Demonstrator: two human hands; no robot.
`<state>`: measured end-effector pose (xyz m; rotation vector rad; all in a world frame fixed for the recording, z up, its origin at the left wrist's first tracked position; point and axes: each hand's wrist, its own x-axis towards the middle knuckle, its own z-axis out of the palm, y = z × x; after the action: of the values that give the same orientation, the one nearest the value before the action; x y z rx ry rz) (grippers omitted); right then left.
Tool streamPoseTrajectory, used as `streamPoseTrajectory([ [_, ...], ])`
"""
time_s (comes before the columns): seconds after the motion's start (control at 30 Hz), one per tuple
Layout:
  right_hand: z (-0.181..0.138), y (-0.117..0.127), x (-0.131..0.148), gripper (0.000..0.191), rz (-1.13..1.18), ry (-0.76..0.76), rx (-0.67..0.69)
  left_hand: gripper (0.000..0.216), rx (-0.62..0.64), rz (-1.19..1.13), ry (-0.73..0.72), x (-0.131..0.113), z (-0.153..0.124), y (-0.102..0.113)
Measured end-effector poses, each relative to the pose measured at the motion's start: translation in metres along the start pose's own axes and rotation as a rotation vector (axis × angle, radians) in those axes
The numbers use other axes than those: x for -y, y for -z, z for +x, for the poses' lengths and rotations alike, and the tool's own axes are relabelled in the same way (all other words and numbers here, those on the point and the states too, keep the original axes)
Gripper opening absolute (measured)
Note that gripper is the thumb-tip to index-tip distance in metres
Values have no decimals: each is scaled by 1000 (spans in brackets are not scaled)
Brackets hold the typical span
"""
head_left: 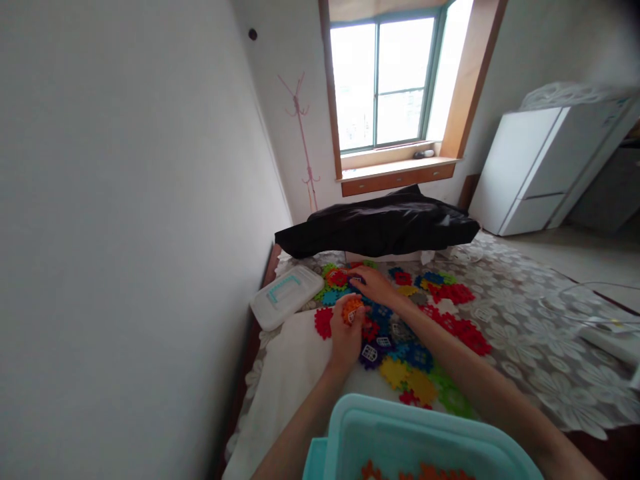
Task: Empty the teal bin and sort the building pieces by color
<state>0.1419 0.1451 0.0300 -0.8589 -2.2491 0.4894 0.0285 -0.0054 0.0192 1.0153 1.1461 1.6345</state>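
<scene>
My left hand point(346, 333) is closed around an orange toy gear point(352, 309) with a pale window-shaped piece on it. Just beyond it, my right hand point(375, 285) reaches over the far part of a spread of plastic gears, its thumb and fingers apart near a red gear point(339, 278) and a dark blue one. Below both hands lie a purple gear point(371, 355) with a white window piece, a yellow gear point(394, 372) and several blue ones. A single red gear point(323, 323) lies left of my left hand.
A turquoise bin point(425, 417) with orange pieces inside stands nearest me, between my forearms. Its white lid point(287, 297) lies at the left by the wall. Red gears point(467, 333) spread rightward on the floral cover point(540, 367). Black sheeting point(380, 223) lies across the far edge.
</scene>
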Motion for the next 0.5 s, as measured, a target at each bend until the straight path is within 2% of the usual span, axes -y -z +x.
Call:
streamPoseTrajectory([
  [0.13, 25, -18, -13, 53, -146, 82, 258, 40, 102, 8, 2, 1, -5, -1],
  [0.2, 35, -24, -13, 51, -207, 80, 334, 43, 118, -19, 39, 2, -3, -1],
  [0.33, 46, -25, -9, 32, -336, 82, 337, 48, 90, -115, 125, 4, 5, 0],
  [0.5, 44, -19, -8, 30, -443, 29, 348, 52, 40, -222, 193, 5, 11, 2],
])
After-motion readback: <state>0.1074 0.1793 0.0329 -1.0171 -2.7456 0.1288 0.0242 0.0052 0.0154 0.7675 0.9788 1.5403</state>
